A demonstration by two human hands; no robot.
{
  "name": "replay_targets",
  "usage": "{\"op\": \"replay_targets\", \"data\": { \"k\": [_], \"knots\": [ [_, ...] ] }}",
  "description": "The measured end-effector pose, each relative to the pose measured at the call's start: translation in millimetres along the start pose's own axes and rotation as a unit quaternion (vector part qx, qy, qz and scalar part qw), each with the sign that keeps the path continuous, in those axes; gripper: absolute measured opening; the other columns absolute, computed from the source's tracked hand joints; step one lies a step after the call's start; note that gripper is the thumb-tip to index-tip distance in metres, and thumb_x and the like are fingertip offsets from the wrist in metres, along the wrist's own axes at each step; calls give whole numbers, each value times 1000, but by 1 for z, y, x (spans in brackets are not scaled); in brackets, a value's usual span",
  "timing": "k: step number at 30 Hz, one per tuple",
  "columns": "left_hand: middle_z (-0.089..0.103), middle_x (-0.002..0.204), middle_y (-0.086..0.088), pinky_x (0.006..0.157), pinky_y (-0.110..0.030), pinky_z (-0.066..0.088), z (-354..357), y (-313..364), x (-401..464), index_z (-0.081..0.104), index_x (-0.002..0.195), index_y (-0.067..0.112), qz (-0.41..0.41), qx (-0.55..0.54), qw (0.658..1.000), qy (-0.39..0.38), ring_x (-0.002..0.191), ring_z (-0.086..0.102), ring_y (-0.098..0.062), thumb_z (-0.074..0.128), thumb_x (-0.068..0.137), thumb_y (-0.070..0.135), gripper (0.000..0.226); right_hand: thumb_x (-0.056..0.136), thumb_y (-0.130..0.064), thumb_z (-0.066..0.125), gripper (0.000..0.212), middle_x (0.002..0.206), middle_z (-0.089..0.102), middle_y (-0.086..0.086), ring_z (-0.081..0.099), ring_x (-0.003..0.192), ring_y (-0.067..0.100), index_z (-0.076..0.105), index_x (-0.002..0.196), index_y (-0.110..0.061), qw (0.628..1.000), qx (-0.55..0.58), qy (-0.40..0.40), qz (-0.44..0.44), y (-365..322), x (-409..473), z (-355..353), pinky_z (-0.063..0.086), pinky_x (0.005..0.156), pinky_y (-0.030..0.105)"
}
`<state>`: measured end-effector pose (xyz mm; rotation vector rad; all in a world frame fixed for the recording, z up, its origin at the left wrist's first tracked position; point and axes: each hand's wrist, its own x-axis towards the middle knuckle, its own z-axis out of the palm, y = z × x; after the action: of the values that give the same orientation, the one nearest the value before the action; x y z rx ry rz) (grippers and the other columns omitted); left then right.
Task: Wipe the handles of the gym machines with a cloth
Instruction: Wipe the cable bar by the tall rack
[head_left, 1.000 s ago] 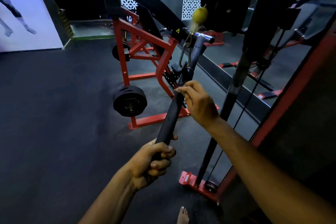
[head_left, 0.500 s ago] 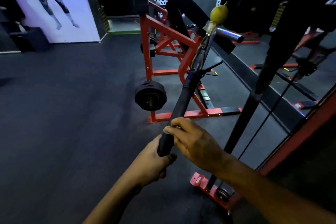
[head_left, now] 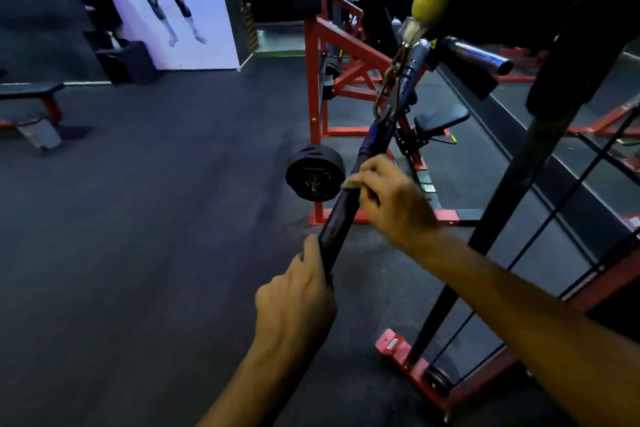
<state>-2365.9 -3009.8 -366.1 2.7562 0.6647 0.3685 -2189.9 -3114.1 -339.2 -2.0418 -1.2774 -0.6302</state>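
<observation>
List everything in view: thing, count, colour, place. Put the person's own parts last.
bar handle: one, black grip, running up the centre to a chain
ball stopper: one, yellow-green, above the chain, top right
chrome peg: one, silver, right of the ball stopper
red machine frame: one, red, centre background
weight plate: one visible stack, black, on the frame's low peg, left of the bar handle
seat pad: one, black, behind the bar handle
cable tower base: one, red, lower right floor
wall poster: one, pale violet, upper left
bench: one, black and red, far left
left hand: grips the bar handle's lower end
right hand: curled round the bar handle higher up; no cloth discernible
</observation>
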Motion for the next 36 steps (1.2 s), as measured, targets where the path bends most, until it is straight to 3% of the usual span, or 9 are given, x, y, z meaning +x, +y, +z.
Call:
{"op": "replay_targets", "data": {
  "k": [4, 8, 12, 16, 21, 23, 28, 33, 36],
  "knots": [
    [53, 95, 17, 50, -22, 32, -1, -2, -7, 30, 133, 39, 14, -54, 998, 13, 67, 51, -8, 53, 97, 43, 43, 96, -13, 59, 25, 120, 56, 9, 60, 104, 20, 67, 119, -6, 991, 48, -96, -78, -36, -44, 9, 54, 96, 34],
    [50, 87, 19, 47, -15, 29, 5, -3, -16, 38, 137, 39, 37, -103, 993, 43, 64, 50, 1, 57, 95, 35, 46, 93, -10, 60, 30, 120, 53, 12, 60, 97, 23, 64, 123, -5, 975, -20, -142, -171, -15, -32, -5, 58, 88, 37],
    [58, 104, 14, 50, -19, 32, 22, -2, -18, 30, 153, 34, 45, -122, 989, 74, 64, 52, -8, 60, 97, 29, 63, 91, -5, 67, 25, 111, 58, 13, 63, 92, 23, 68, 115, -3, 991, -58, -76, -92, 24, 4, -18, 61, 80, 37],
    [61, 96, 9, 47, -10, 15, 33, -5, -20, 44, 152, 18, 34, -94, 987, 124, 57, 44, -6, 81, 80, 12, 81, 94, -15, 53, 29, 114, 56, 12, 64, 92, 22, 67, 118, -4, 998, 5, -44, -36, -1, -17, -7, 61, 79, 36],
    [64, 105, 6, 46, -24, 39, 39, -16, -23, 43, 154, 15, 54, -82, 982, 158, 73, 60, -13, 82, 73, 0, 91, 99, -20, 46, 37, 117, 55, 10, 60, 99, 20, 61, 129, -5, 978, 49, -136, -147, -47, -54, 2, 58, 87, 32],
    [64, 106, 6, 46, -25, 40, 42, -16, -21, 43, 153, 15, 50, -79, 983, 160, 75, 60, -13, 82, 73, 1, 91, 98, -18, 49, 34, 119, 54, 11, 59, 99, 21, 62, 127, -6, 978, 16, -138, -158, -31, -41, 0, 58, 89, 35],
    [60, 98, 3, 41, -24, 34, 44, -9, -11, 42, 151, 14, 66, -56, 980, 182, 67, 53, -12, 82, 78, 7, 84, 97, -13, 54, 25, 110, 57, 13, 64, 90, 24, 67, 114, -1, 990, -37, -98, -89, 7, -5, -3, 60, 79, 37],
    [59, 96, 1, 46, -12, 13, 43, -10, -6, 43, 151, 10, 73, -30, 980, 180, 68, 40, -5, 77, 84, 17, 75, 90, -4, 66, 17, 108, 58, 12, 64, 84, 22, 71, 106, -1, 999, -1, -37, -19, -11, -10, 0, 62, 74, 35],
    [58, 106, 6, 54, -9, 26, 40, -11, -10, 40, 155, 16, 51, -96, 981, 160, 79, 49, -2, 52, 95, 39, 66, 90, -5, 65, 21, 109, 58, 12, 63, 92, 23, 68, 110, -3, 991, 14, -96, -91, -37, -37, 8, 59, 83, 36]
  ]
}}
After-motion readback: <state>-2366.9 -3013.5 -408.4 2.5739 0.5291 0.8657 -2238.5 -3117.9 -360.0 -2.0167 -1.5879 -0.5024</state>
